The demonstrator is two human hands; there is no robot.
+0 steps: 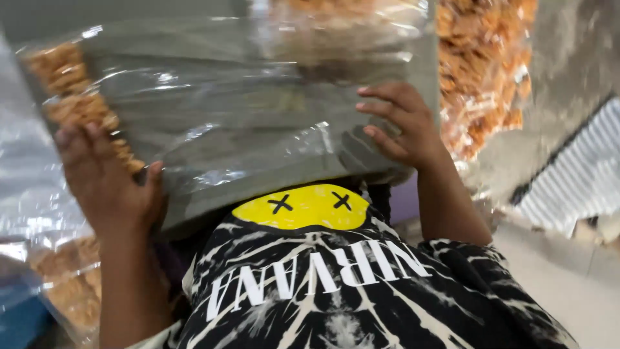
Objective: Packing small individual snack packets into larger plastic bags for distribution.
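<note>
Both hands, left (106,178) and right (403,123), each grip a side of the clear snack bag (232,110), lifting it; next calls for steady, level carrying

Soft daylight, fairly bright. Glare streaks the clear bag (245,110) I hold up. My left hand (106,178) sits in shadow; edges smear with motion blur.

We lose the top of the clear plastic bag (226,116) past the frame's upper edge, above both grips. Its golden snack pieces (71,97) beside the left grip (106,181) blur; their kind escapes us.
</note>
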